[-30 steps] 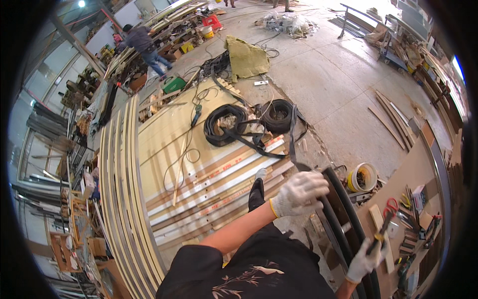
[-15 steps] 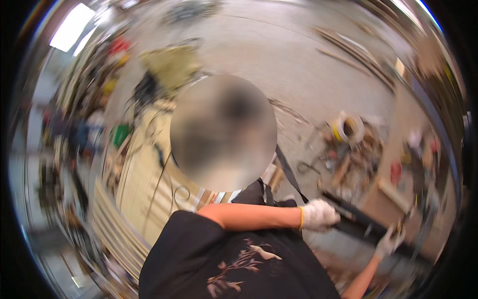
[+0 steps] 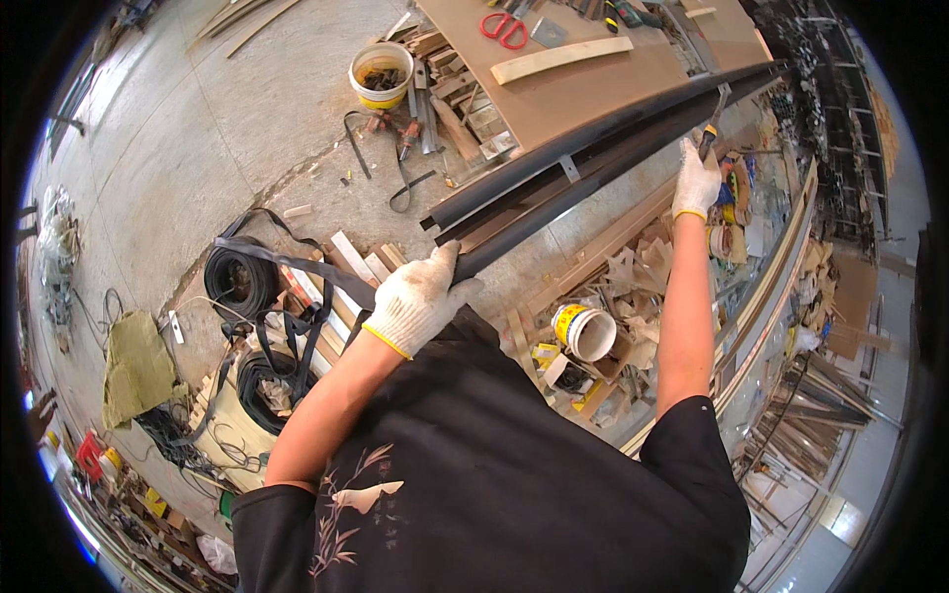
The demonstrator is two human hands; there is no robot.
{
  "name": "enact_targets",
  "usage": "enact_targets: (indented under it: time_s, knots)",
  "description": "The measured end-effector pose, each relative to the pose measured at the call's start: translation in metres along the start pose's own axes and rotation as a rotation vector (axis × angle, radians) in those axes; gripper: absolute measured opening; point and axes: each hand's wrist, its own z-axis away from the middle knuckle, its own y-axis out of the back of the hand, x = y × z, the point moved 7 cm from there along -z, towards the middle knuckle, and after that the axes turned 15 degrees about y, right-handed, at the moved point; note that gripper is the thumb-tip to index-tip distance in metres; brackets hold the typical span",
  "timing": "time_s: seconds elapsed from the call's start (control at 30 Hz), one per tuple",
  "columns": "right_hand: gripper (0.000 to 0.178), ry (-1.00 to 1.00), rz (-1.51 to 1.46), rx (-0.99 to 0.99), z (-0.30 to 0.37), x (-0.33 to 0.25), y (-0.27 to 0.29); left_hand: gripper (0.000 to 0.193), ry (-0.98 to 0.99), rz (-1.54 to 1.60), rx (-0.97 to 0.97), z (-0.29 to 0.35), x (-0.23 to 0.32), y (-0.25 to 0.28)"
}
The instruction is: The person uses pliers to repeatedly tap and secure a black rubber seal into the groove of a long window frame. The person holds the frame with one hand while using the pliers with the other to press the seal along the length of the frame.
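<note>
Since the view swung round, the left hand has settled at the lower end of the long black rails, centre to upper right, its grip unclear, while the right hand clasps a yellow-and-black-handled tool upper right, seemingly readying both for rail work.

Bright light; pale glare on floor, upper left; centre sharp; edges bent, darkened, perhaps soft.

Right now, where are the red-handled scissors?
In the head view, the red-handled scissors lie near the top edge, slightly right of centre, on the brown board beyond the black rails, up and left of the pale wooden strip.
</note>
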Motion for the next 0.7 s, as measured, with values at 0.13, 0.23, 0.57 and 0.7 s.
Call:
enact_targets:
  time_s: [0.13,0.23,0.57,0.7]
  knots:
    - [0.027,-0.598,-0.205,-0.012,0.017,0.111,0.039,0.064,-0.096,-0.054,-0.014,-0.007,0.005,-0.007]
    - [0.037,-0.608,0.078,-0.232,0.018,0.137,0.054,0.059,-0.112,0.032,-0.062,-0.014,0.001,-0.015]
    - [0.059,-0.646,0.391,-0.420,-0.019,0.086,0.021,0.051,-0.101,-0.071,-0.064,-0.030,0.010,-0.007]
    - [0.057,-0.585,0.611,-0.545,-0.051,0.081,0.009,0.064,-0.015,0.002,-0.121,-0.017,0.012,-0.004]
